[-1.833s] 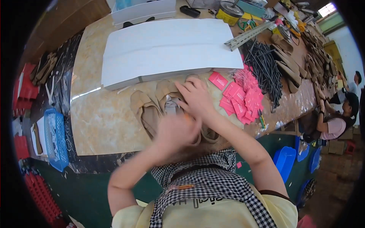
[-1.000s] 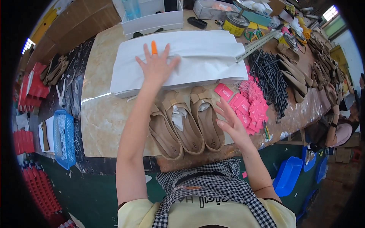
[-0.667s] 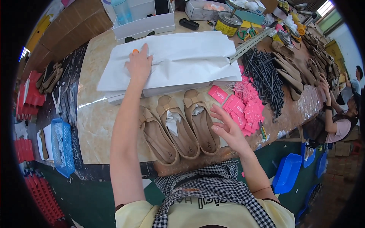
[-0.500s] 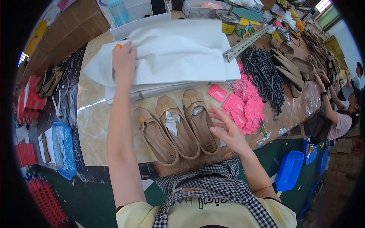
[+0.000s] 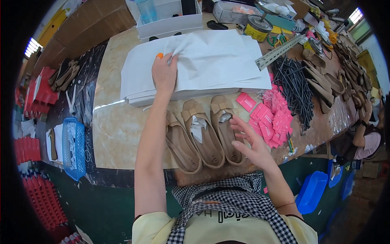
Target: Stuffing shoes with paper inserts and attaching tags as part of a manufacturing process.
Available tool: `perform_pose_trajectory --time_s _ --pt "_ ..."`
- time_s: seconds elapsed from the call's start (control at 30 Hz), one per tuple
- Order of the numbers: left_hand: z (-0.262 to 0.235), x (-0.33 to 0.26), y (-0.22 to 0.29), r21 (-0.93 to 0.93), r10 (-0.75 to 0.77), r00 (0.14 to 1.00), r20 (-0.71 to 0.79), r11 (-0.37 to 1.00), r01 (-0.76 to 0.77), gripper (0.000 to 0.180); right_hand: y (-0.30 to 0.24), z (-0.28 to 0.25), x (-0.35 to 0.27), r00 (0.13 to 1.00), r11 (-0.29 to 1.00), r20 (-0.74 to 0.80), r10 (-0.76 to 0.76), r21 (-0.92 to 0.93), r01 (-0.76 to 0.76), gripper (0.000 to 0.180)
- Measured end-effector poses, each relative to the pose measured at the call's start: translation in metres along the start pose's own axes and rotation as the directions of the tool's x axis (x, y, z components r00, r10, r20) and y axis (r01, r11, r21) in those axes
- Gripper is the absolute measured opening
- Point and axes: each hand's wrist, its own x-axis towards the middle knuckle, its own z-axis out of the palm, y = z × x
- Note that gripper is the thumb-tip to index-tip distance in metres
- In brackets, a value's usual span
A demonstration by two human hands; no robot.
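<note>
Left hand (image 5: 164, 76) has its grip pinched on white paper (image 5: 221, 67), far side of the bench (image 5: 118, 136), metal bar (image 5: 280, 53) probably there as a weight; right hand (image 5: 254, 143), fingers apart, hovers by the tan shoes (image 5: 208, 146).

My left hand (image 5: 164, 76) pinches white paper (image 5: 223, 61); my right hand (image 5: 256, 147) curves loosely by shoes (image 5: 206, 140) near the table's (image 5: 122, 146) front edge.

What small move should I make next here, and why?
I'd probably lift the top white sheet off the stack with the left hand: the sheet is bunched at its fingers, while the right hand is open beside the rightmost shoe.
</note>
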Motion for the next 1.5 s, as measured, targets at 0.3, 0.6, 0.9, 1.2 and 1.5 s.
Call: perform_pose_trajectory --time_s 0.3,0.6,0.9,1.2,1.5 --pt "-0.088 -0.154 0.152 -0.684 0.865 0.425 0.268 0.481 -0.548 0.005 0.113 -0.031 0.038 0.969 0.544 -0.042 0.244 0.833 -0.101 0.057" --pt "-0.117 -0.172 0.048 -0.321 -0.135 0.977 0.162 0.929 0.182 0.033 -0.026 0.058 0.045 0.955 0.93 0.128 -0.266 -0.228 0.289 0.081" --pt "-0.149 -0.253 0.052 0.001 -0.003 0.832 0.554 1.0 0.003 0.029 0.016 0.092 0.089 0.929 0.921 0.336 -0.154 -0.291 0.258 0.049" --pt "-0.124 -0.272 0.062 0.061 0.116 0.825 0.552 0.982 -0.179 0.02 0.037 0.15 0.119 0.854 0.495 0.445 -0.268 -0.697 0.519 0.032" --pt "-0.129 -0.281 0.063 0.101 0.133 0.788 0.601 0.965 -0.24 0.022 0.05 0.161 0.161 0.968 0.705 0.204 -0.149 -0.665 0.249 0.069"
